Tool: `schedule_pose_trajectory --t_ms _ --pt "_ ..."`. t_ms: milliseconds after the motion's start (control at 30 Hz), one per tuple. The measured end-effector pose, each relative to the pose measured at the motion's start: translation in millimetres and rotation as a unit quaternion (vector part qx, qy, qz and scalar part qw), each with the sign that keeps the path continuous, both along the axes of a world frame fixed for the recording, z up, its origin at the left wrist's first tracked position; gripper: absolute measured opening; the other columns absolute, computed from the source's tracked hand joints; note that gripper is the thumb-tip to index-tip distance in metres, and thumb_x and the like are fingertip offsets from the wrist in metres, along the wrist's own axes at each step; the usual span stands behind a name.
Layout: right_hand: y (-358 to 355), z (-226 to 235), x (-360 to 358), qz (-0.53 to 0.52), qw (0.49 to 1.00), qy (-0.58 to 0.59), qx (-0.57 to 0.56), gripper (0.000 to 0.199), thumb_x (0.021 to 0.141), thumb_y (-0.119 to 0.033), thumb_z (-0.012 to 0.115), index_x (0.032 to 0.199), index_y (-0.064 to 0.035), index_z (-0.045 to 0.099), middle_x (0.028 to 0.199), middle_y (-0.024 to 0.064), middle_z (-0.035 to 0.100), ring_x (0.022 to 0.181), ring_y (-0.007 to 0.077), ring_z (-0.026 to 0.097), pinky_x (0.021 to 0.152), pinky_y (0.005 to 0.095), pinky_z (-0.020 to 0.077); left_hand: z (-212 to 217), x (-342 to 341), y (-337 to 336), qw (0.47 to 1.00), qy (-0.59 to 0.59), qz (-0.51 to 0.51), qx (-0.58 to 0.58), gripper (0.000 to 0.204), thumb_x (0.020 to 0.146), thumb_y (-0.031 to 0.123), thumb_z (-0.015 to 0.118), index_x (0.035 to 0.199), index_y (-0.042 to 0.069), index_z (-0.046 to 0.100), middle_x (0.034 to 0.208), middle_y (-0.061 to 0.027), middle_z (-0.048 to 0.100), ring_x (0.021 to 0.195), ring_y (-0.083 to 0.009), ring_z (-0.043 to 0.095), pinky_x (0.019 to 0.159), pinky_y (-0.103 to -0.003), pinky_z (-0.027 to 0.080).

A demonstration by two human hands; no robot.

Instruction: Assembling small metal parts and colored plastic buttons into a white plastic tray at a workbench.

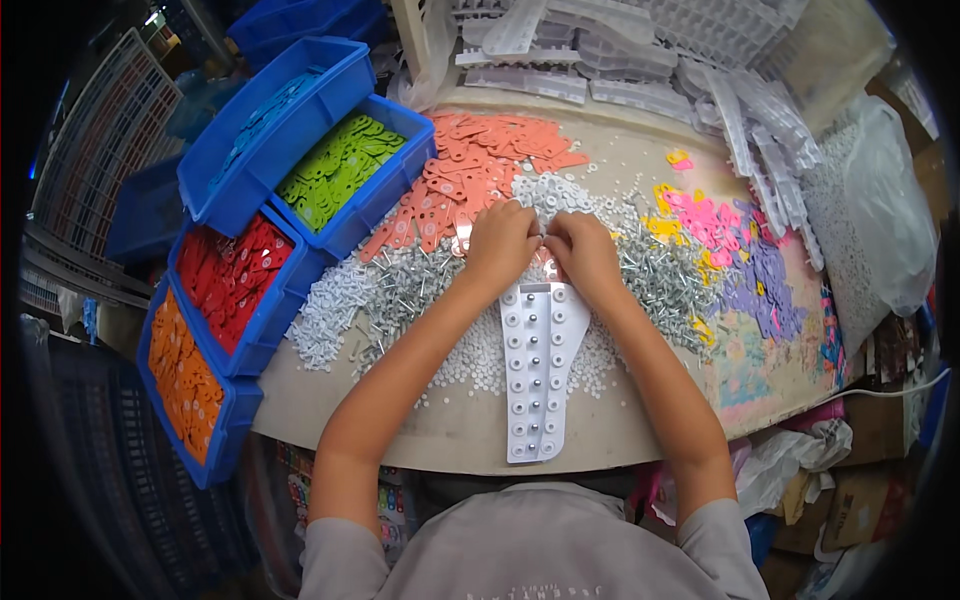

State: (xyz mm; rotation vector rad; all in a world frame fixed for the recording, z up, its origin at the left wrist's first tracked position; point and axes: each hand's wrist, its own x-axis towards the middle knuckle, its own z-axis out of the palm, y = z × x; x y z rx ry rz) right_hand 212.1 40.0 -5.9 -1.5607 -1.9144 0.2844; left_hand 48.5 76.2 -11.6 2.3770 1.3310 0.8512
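Note:
A long white plastic tray-like holder lies on the table in front of me, lined with rings along both sides and small metal pins down its middle. At its far end, my left hand and my right hand are close together with fingers bent in a pinch. Whatever they hold is too small or hidden to make out. Just beyond the fingertips is a heap of white round plastic caps. Coral flat plastic pieces spread beyond my left hand, and loose metal screws lie beside my right wrist.
Blue bins at the left hold green pieces, red pieces and orange pieces. Pink pieces and purple pieces lie at the right. White plastic holders are stacked at the back, near a clear bag.

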Motion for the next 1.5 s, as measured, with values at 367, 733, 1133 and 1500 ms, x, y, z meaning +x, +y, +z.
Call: schedule_pose_trajectory --t_ms 367,733,1133,1500 --pt "-135.3 72.9 11.0 0.019 0.982 0.167 -0.087 0.010 0.086 -0.003 0.071 0.094 0.0000 0.067 0.091 0.0091 0.069 0.085 0.0202 0.062 0.079 0.0319 0.0475 64.7 -73.0 -136.5 0.969 -0.162 -0.107 -0.150 0.012 0.083 0.008 0.076 0.093 0.001 0.074 0.090 -0.0079 0.071 0.084 -0.0214 0.063 0.082 -0.033 0.048" --pt "-241.1 58.1 -17.7 0.089 0.952 0.195 -0.220 0.009 0.086 -0.003 0.069 0.094 -0.0020 0.067 0.094 0.0098 0.065 0.093 0.0299 0.056 0.084 0.0379 0.0452 35.4 -72.4 -257.0 0.943 -0.210 -0.050 -0.253 0.011 0.081 0.001 0.075 0.092 0.002 0.074 0.086 -0.0071 0.063 0.083 -0.0225 0.059 0.074 -0.032 0.046" --pt "-253.3 30.4 -29.1 0.073 0.990 0.089 -0.084 0.016 0.079 0.001 0.073 0.093 -0.0027 0.067 0.090 0.0105 0.061 0.087 0.0304 0.057 0.074 0.0383 0.0466 26.7 -64.5 -267.3 0.981 -0.164 0.005 -0.108 0.013 0.080 0.007 0.077 0.091 0.007 0.071 0.080 -0.0041 0.062 0.075 -0.0247 0.059 0.068 -0.038 0.046" --pt "-253.4 16.5 -25.4 0.098 0.993 0.063 0.019 0.025 0.072 0.004 0.077 0.094 -0.0015 0.068 0.089 0.0107 0.060 0.082 0.0303 0.058 0.069 0.0386 0.0472 7.8 -61.3 -268.2 0.946 -0.297 0.019 -0.129 0.014 0.078 -0.001 0.078 0.089 0.004 0.072 0.082 -0.0054 0.063 0.075 -0.0206 0.059 0.068 -0.031 0.046"
